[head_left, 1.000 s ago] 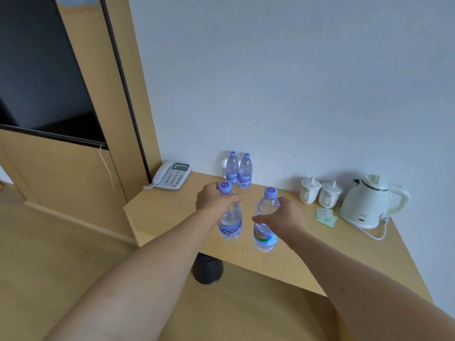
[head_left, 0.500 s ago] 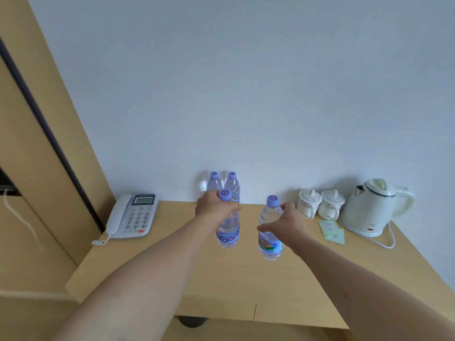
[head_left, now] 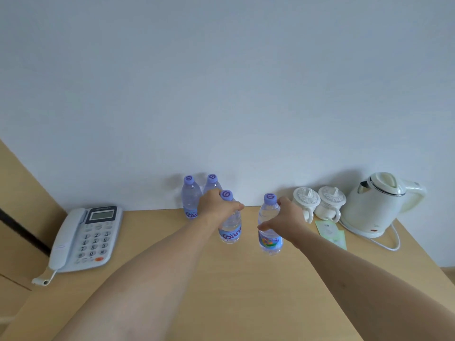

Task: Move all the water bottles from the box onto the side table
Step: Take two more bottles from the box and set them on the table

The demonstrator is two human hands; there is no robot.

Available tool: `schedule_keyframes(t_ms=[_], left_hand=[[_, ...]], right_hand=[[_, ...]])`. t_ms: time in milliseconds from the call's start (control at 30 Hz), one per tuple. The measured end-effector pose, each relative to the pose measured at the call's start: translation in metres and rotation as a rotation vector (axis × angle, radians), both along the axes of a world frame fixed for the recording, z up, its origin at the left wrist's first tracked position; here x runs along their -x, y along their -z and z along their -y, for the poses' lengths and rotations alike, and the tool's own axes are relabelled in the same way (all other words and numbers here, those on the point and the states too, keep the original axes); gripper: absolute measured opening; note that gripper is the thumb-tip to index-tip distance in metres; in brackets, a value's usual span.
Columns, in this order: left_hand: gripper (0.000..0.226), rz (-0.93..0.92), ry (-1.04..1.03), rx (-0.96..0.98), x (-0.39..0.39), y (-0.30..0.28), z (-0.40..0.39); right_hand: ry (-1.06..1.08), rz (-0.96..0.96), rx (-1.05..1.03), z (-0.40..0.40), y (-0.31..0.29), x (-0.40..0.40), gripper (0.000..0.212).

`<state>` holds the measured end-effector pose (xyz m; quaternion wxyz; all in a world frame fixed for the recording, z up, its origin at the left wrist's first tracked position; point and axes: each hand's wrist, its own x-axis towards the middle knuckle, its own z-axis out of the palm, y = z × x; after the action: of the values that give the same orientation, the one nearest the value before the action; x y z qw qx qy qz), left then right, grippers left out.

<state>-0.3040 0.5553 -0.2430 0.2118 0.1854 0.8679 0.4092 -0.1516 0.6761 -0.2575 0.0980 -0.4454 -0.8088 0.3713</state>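
Both forearms stretched forward over the table (head_left: pixel 221 291), bare, converging toward its middle. Left hand (head_left: pixel 216 205) wrapped from the left round the upper part of the left bottle (head_left: pixel 230 230), thumb across the shoulder just under the purple cap, fingers hidden behind. Right hand (head_left: pixel 283 220) curled from the right round the right bottle (head_left: pixel 269 237), thumb lying across its front at mid-height, fingertips reaching near the neck. Both held bottles upright, bases at or just above the tabletop; contact with the wood impossible to tell. Four bottles counted: the two gripped, near each other but apart, plus two back bottles (head_left: pixel 190 198) standing side by side at the wall, the right one of that pair partly hidden behind the left hand. All four clear, purple-capped, blue-labelled, filled with water. Two white lidded cups (head_left: pixel 320 203) side by side right of the bottles, contents hidden under their lids. One white kettle (head_left: pixel 376 205) at far right, lid down, cord trailing on the wood. A few pale green sachets (head_left: pixel 330 230) lying flat before the cups. One grey phone (head_left: pixel 83 239) at the left edge, handset on its cradle.
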Motion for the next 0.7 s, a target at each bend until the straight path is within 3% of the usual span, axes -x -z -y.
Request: schedule_keyframes(t_ms=[200,600,700], left_hand=[[0.031,-0.074,0.066,0.087,0.020,0.015,-0.054],[0.059,-0.232,0.109,0.141,0.049,0.043,-0.090],[0.049,-0.284,0.130,0.124,0.049,0.042,-0.094]], right_hand=[[-0.062,0.047,0.008,-0.047,0.017,0.031,0.071],[-0.171,0.043,0.019,-0.079,0.036,0.080,0.065],[-0.119,-0.015,0.046,-0.082,0.039,0.082,0.059]])
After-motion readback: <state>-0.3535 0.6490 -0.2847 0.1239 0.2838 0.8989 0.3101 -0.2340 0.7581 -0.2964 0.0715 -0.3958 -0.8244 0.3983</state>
